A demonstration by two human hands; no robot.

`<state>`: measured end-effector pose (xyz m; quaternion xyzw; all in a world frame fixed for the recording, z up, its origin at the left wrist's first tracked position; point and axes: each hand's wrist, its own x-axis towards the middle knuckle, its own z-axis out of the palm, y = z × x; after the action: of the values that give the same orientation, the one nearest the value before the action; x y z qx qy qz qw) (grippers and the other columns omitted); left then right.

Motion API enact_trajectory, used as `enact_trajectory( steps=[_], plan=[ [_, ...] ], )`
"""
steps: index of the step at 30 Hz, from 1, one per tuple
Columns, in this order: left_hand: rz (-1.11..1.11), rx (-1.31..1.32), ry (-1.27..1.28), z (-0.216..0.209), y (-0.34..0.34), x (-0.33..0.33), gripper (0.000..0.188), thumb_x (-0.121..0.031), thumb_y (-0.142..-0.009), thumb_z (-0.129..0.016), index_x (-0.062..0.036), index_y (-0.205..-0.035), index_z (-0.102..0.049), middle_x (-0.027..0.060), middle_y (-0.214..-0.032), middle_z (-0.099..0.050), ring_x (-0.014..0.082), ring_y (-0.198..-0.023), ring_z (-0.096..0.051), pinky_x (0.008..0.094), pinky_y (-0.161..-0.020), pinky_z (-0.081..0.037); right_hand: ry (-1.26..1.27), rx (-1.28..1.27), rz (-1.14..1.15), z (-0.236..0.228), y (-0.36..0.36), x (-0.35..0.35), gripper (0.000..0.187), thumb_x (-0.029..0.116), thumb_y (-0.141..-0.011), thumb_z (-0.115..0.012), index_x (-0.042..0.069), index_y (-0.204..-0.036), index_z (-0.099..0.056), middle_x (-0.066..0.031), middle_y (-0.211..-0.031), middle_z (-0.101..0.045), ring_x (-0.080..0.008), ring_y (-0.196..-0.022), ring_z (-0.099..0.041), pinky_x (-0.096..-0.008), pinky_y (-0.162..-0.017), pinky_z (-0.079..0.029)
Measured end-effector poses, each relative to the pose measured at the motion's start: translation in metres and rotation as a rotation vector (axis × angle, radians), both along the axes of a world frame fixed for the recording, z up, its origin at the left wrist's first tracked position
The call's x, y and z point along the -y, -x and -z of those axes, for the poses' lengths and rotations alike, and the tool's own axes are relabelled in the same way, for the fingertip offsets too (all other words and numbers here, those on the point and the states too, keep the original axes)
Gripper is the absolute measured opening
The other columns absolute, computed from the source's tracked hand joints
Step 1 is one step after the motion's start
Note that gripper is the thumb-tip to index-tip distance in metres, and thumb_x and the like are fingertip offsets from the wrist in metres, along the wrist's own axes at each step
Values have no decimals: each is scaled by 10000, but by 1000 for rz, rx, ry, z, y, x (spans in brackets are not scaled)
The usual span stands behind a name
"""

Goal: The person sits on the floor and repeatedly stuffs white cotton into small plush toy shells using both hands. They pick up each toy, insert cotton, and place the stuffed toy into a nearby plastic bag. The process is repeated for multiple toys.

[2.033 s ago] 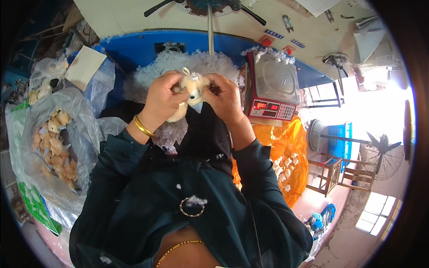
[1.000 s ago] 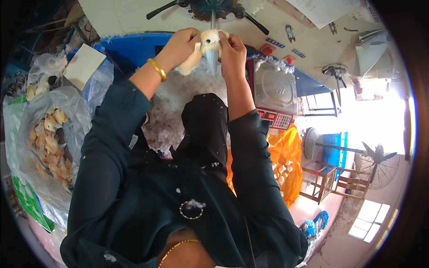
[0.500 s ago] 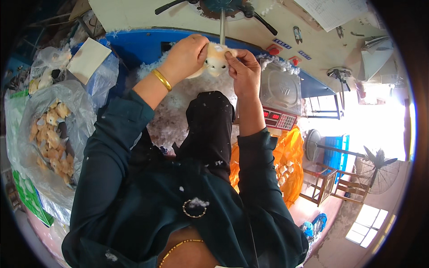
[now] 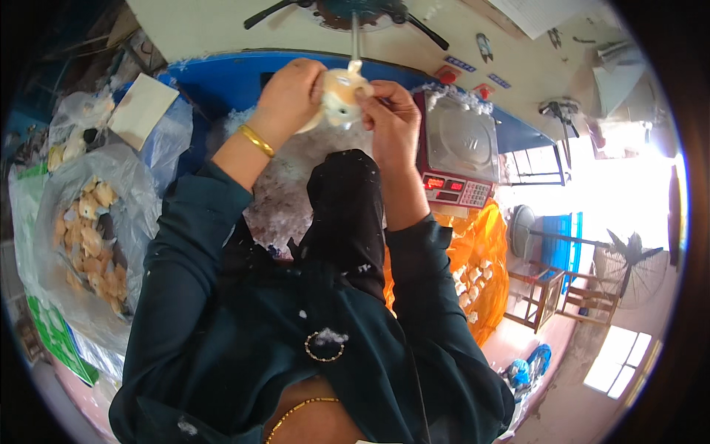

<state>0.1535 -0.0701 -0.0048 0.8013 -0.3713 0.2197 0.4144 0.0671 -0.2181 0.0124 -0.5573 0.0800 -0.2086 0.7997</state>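
A small tan and white plush toy (image 4: 340, 90) with dark eyes is held up between my two hands. My left hand (image 4: 292, 92) is closed round its left side, and a gold bangle is on that wrist. On the other side, my right hand (image 4: 394, 115) pinches the toy with thumb and fingers. The toy's upper end meets the tip of a slim metal tube (image 4: 355, 41) that comes down from the machine on the table. White stuffing fluff (image 4: 285, 177) lies below the toy, in front of my knees.
A clear plastic bag (image 4: 137, 200) of tan plush pieces stands at left, with a pale card (image 4: 144, 111) behind it. At right are a red scale (image 4: 460, 189), an orange bag (image 4: 484, 251) of small white pieces, wooden stools (image 4: 543, 292) and a fan (image 4: 629, 270). Snips (image 4: 484, 48) lie on the table (image 4: 214, 26).
Both hands and the toy have shifted slightly left in the picture. The toy has turned, and its upper end now shows against the tube's tip. The whole view has moved a little.
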Motion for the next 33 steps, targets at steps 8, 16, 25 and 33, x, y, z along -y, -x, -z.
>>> enact_trajectory(
  steps=[8,16,25,33],
  plan=[
    [34,6,27,-4,29,8,95,-66,-816,-574,-14,-894,-554,174,-831,-587,362,-761,-580,424,-633,-473,-124,-34,-93,17,-9,33,90,0,-813,-690,52,-838,-621,0,-761,-600,-51,-579,-492,-183,-492,-381],
    [54,-21,64,-5,42,5,75,-63,-809,-590,-7,-858,-577,145,-808,-609,342,-722,-587,398,-617,-481,-54,-42,-63,9,12,27,122,-33,-794,-687,51,-815,-602,2,-755,-579,-54,-576,-484,-195,-486,-361],
    [359,-1261,578,-11,51,-23,254,-263,-878,-664,-11,-868,-635,-9,-694,-533,63,-605,-506,209,-536,-418,1406,-689,-541,3,147,145,165,175,-753,-721,23,-779,-662,-47,-654,-593,-149,-598,-560,-293,-581,-456],
    [395,-1511,708,3,67,-2,348,-363,-889,-635,-15,-894,-625,16,-758,-576,101,-638,-555,231,-564,-456,901,-240,-236,-9,101,10,392,272,-709,-801,11,-945,-628,-83,-757,-638,-167,-665,-600,-308,-623,-492]
  ],
)
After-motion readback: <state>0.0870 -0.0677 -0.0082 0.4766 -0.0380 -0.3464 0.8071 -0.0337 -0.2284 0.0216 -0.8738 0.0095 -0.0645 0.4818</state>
